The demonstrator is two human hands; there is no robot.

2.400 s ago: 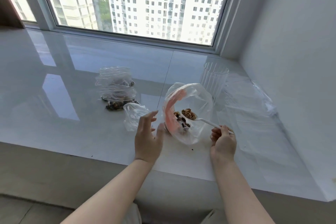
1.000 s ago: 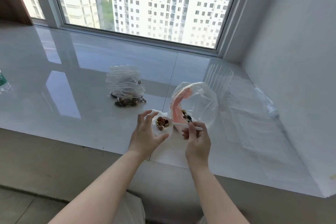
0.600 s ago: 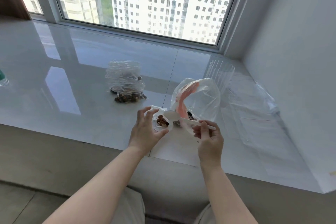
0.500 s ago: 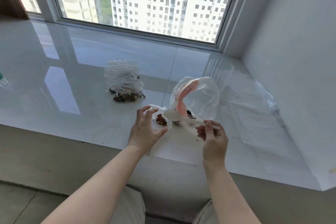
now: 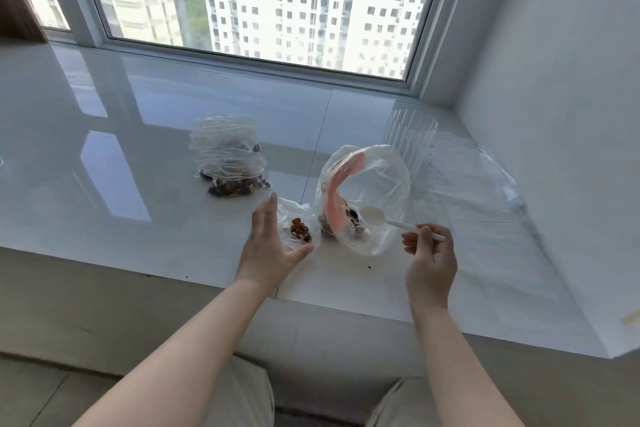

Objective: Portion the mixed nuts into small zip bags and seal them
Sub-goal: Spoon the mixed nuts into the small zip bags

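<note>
A small clear zip bag (image 5: 298,230) with a few brown nuts in it sits in my left hand (image 5: 265,248), held between the fingers behind it and the thumb in front. Right of it stands a large clear bag (image 5: 375,184) with a pink strip; its mouth faces me and some mixed nuts (image 5: 351,220) lie at its bottom. My right hand (image 5: 429,255) pinches the handle of a white plastic spoon (image 5: 373,216). The spoon's bowl is empty and sits at the large bag's mouth, just above the nuts.
Several filled zip bags (image 5: 228,163) are piled on the glossy white sill (image 5: 138,156) behind my left hand. A clear ribbed cup (image 5: 410,137) stands behind the large bag. Flat plastic bags (image 5: 485,194) lie by the right wall. The sill's front edge runs under my wrists.
The spoon carried nuts from the large bag to the small bag and tipped them in. My right hand then drew the empty spoon back right to the large bag's mouth.
</note>
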